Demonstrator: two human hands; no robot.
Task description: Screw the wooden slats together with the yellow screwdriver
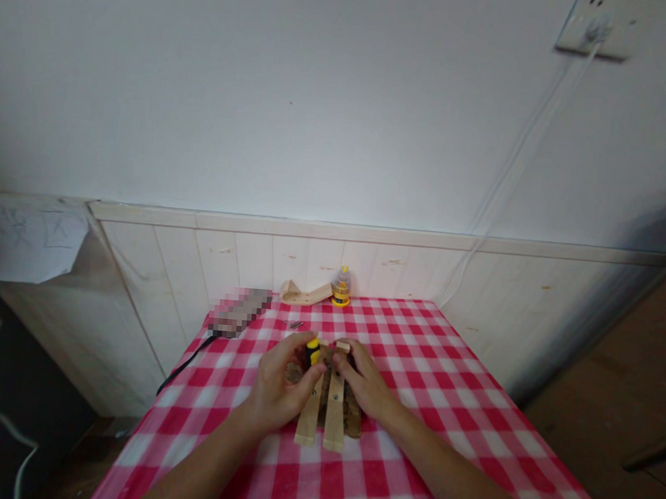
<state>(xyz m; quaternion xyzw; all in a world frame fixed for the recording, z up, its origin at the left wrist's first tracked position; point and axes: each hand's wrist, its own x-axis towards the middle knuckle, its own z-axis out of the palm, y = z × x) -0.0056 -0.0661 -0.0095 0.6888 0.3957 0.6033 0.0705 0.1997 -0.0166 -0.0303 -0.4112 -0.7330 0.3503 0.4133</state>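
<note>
Two pale wooden slats lie side by side over a darker wooden piece on the red-and-white checked tablecloth. My left hand is curled around a yellow-and-black screwdriver held at the slats' far end. My right hand rests on the right slat, fingers pressed down on it near its far end. A screw head shows as a dark dot on the right slat.
At the table's far edge stand a small yellow bit holder and a curved wooden piece. A few loose screws lie just beyond my hands. A black cable hangs off the left edge. A wall socket is up right.
</note>
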